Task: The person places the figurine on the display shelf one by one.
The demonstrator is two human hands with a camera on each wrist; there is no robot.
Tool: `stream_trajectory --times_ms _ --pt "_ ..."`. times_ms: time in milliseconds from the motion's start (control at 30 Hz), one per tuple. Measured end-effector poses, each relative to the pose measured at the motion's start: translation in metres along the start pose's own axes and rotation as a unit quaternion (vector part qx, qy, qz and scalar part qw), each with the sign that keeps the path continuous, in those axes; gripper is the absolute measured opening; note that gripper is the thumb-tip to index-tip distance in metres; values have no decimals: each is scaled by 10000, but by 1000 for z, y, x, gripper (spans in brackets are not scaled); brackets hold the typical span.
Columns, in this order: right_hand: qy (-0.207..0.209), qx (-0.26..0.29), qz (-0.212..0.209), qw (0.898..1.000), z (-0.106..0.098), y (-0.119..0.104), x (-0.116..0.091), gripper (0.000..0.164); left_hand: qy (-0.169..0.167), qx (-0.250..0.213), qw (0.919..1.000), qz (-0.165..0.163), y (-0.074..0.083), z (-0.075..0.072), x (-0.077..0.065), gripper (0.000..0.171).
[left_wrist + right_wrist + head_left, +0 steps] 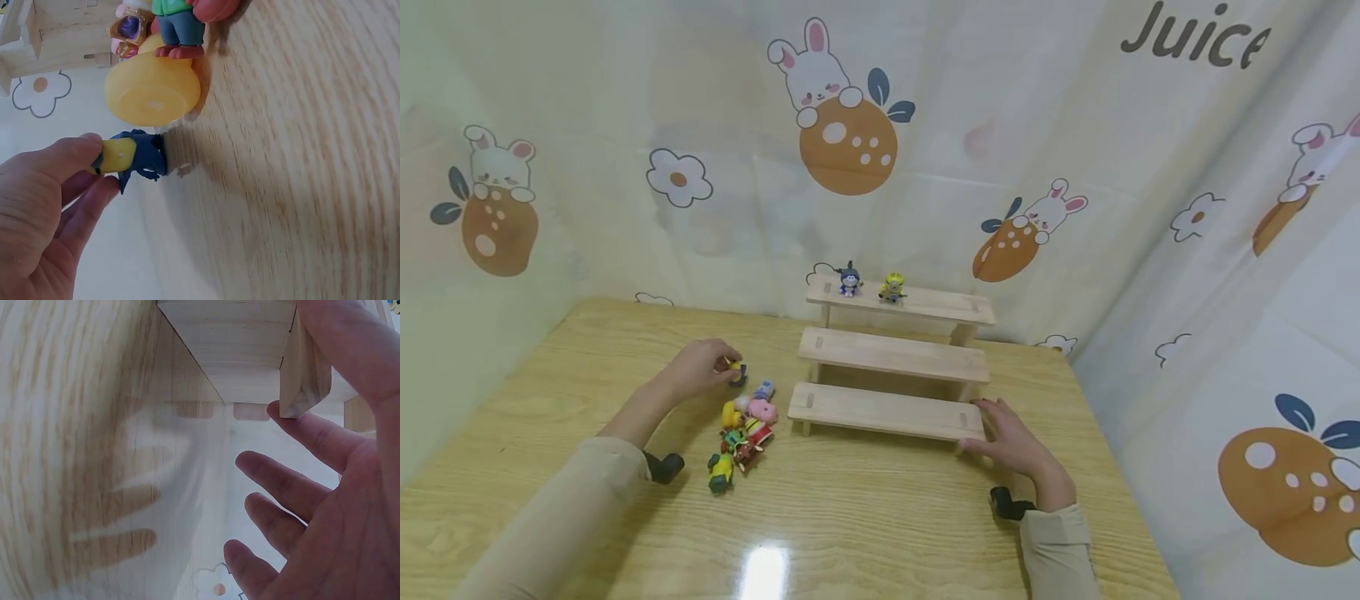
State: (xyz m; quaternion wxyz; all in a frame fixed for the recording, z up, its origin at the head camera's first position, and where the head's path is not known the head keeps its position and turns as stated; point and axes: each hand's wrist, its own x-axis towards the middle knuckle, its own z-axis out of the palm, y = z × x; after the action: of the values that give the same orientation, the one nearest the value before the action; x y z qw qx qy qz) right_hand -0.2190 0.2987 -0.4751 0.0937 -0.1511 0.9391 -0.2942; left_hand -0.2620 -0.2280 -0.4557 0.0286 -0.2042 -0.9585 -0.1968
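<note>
Beige sleeves (557,517) come closest in the head view, entering from the lower edge, with a black wrist mount (664,467) near either cuff. The person's left hand (696,369) is above the left part of the bench (880,517), its fingers (721,348) pinching a yellow-and-blue figure (737,373). Just beside that, to the right and nearer the camera, small coloured figures (752,429) lie clustered on the bench, with a pink figure (763,411) among them and a green-and-yellow figure (720,472) at the near end. The right hand (1015,442) is at the right end of the lowest step (880,412) of a three-step wooden stand (891,356). On the top step (936,302) are a dark-blue-and-white figure (849,282) and a yellow goggled figure (892,287), near each other. Behind hangs pale cloth (700,250) printed with rabbits, orange fruit and "Juice".

From the left wrist, thumb and fingertips grip the yellow part of the held figure, its blue part toward the bench; whether it touches the wood cannot be told. A rounded yellow figure (152,87) is just beside it.

From the right wrist, that hand's fingers (281,478) are extended and spread, unclenched; the forefinger touches the stand, the other three staying off it.
</note>
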Motion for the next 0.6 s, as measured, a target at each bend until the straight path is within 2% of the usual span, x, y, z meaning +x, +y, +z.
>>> stream_trajectory --times_ms 233,600 --pt "11 -26 -38 10000 1 2 1 86 -18 170 9994 300 1 1 1 25" --pt "1 -26 6 10000 0 0 0 86 -17 200 9992 347 3 -1 1 24"
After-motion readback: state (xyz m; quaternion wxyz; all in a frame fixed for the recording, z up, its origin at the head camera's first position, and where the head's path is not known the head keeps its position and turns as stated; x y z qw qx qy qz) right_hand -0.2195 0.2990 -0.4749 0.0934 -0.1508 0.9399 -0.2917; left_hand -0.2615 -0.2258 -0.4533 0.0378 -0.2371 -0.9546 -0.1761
